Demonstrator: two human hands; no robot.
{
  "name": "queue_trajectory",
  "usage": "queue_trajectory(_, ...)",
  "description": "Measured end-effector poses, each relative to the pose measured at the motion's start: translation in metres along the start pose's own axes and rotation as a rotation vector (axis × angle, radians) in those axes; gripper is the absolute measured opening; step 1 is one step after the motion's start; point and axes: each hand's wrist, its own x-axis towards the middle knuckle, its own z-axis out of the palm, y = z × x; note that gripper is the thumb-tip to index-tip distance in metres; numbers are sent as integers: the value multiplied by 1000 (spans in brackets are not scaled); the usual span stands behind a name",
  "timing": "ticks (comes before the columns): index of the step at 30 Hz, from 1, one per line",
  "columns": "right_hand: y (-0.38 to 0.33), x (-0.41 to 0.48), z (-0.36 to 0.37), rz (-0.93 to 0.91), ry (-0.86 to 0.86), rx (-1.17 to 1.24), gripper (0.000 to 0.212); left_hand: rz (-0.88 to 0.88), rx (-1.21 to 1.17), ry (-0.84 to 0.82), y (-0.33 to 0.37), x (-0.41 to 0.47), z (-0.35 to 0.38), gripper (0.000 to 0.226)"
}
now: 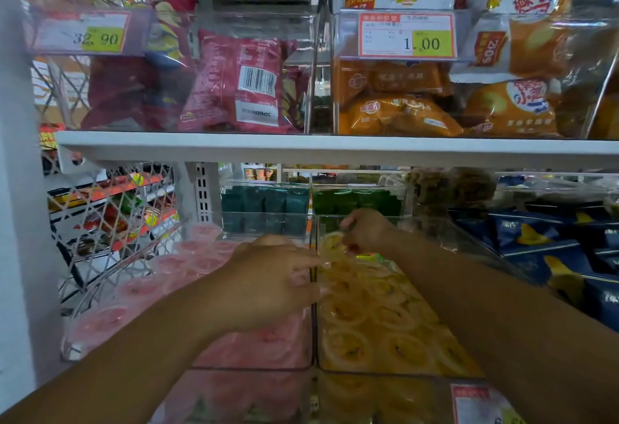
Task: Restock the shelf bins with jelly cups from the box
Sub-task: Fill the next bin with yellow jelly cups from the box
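Above both hands, open space runs up to the white shelf board [301,147], which caps the reach. Between the left hand [268,279] and the right hand [365,231] stands the clear bin wall [314,330]. Beyond the hands, teal packets [264,204] block the way. Wire mesh [110,216] closes the left-hand side; blue packets [536,236] close the right-hand side. Beneath the hands, pink jelly cups [174,266] and yellow jelly cups [385,326] fill the bins.

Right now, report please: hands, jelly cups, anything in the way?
Left hand open, fingers reaching onto yellow cups. Right hand seems to pinch one at the back. Pink cups alongside, left. Box not in view.
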Motion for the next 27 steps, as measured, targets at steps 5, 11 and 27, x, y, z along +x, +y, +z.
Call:
queue_trajectory(5,20,-7,-2,-122,-150,-356,30,4,27,-16,-3,-1,3,51)
queue_trajectory(11,22,-24,-16,-188,-321,-531,51,2,-8,-15,-8,2,7,50)
queue_trajectory(27,27,-252,-21,-539,205,345,24,306,-220,638,57,-100,60,34)
